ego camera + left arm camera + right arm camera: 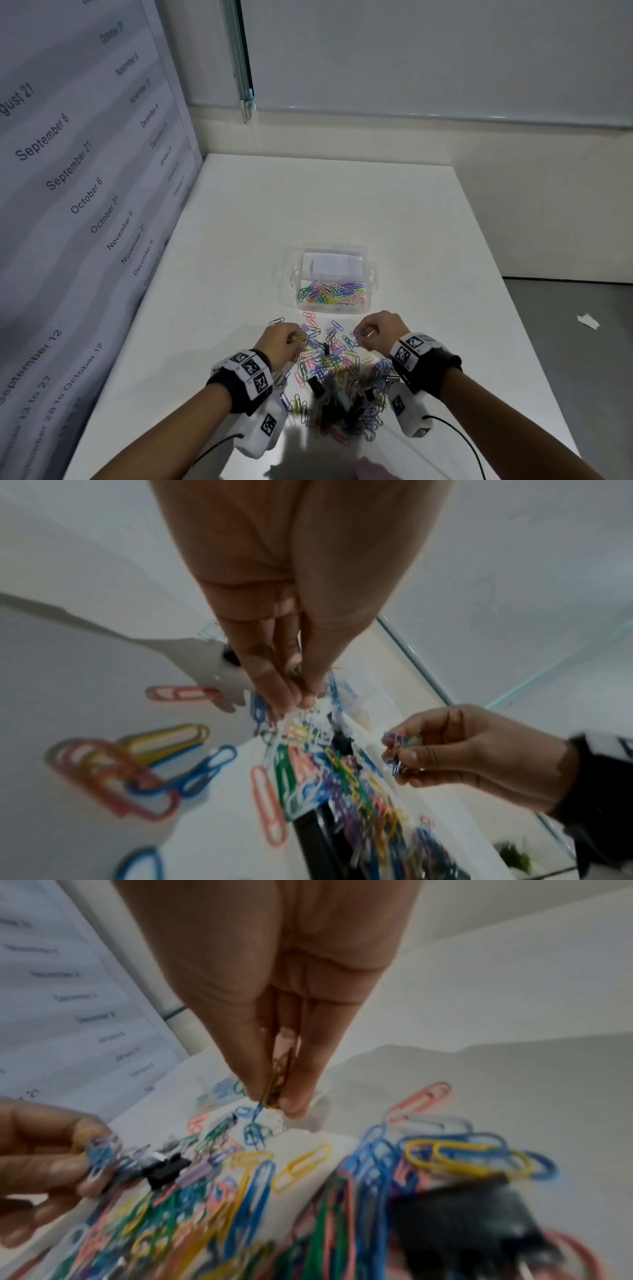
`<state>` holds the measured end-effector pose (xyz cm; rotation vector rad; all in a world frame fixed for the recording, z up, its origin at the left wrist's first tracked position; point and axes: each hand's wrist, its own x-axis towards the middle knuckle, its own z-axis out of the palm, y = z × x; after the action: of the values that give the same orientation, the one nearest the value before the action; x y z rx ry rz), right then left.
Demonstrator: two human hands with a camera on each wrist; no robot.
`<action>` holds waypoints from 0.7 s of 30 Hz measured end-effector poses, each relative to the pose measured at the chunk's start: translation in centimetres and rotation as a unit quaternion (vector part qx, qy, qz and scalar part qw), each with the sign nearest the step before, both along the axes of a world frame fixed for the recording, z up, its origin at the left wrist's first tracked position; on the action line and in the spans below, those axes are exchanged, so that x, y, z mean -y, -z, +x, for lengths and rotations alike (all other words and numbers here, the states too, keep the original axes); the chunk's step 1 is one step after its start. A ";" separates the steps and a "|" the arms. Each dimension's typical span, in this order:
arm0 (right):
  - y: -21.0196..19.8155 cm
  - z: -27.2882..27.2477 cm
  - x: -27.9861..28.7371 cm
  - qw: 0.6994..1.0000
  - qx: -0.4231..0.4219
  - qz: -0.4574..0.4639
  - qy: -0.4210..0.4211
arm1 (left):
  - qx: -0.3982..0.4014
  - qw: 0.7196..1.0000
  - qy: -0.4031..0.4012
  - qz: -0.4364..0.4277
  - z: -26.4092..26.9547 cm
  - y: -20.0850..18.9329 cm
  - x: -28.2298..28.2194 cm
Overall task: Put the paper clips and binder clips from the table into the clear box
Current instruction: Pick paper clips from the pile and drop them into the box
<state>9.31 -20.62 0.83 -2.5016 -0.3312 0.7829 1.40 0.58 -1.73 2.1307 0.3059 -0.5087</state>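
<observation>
A heap of coloured paper clips (329, 373) mixed with black binder clips (317, 385) lies on the white table (394, 212) between my wrists. Beyond it stands the clear box (332, 281), open, with several coloured clips on its floor. My left hand (284, 342) hovers at the heap's left edge, fingertips pinching a few paper clips (301, 693). My right hand (376, 329) is at the heap's right edge, thumb and fingers pinching a small bunch of paper clips (274, 1093). A black binder clip (164, 1171) lies near the left hand in the right wrist view.
A printed panel of dates (85, 171) stands along the table's left side. A wall and a window blind (428, 51) close off the back. The table's right edge drops to a grey floor with a scrap of white paper (587, 321). Cables trail from both wrist cameras.
</observation>
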 end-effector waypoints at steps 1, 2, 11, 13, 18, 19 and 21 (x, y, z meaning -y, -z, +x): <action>-0.2 0.3 0.0 1.000 -0.002 0.003 0.004 | -0.002 1.000 -0.011 -0.015 0.2 -0.1 -0.2; -0.5 0.6 0.0 1.000 0.000 0.007 0.005 | -0.003 0.999 -0.021 -0.029 0.4 -0.2 -0.4; -4.5 4.3 -2.4 0.993 0.064 0.072 0.065 | 0.006 0.996 -0.050 -0.078 3.8 -2.2 -0.3; -4.7 4.6 -2.8 0.989 0.066 0.096 0.089 | 0.018 0.993 -0.071 -0.091 5.1 -2.7 0.1; -3.8 4.5 -2.8 0.989 0.065 0.092 0.098 | 0.044 0.990 -0.098 -0.095 8.2 -3.4 1.0; -3.6 4.4 -2.6 0.989 0.067 0.089 0.098 | 0.045 0.989 -0.101 -0.095 8.5 -3.4 1.1; -3.2 4.3 -2.2 0.989 0.060 0.085 0.110 | 0.046 0.993 -0.086 -0.070 8.9 -3.7 1.2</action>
<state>13.61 -18.45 4.06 -2.3780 -0.1524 0.4972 10.27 -0.66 1.96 1.9645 0.3853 -0.3218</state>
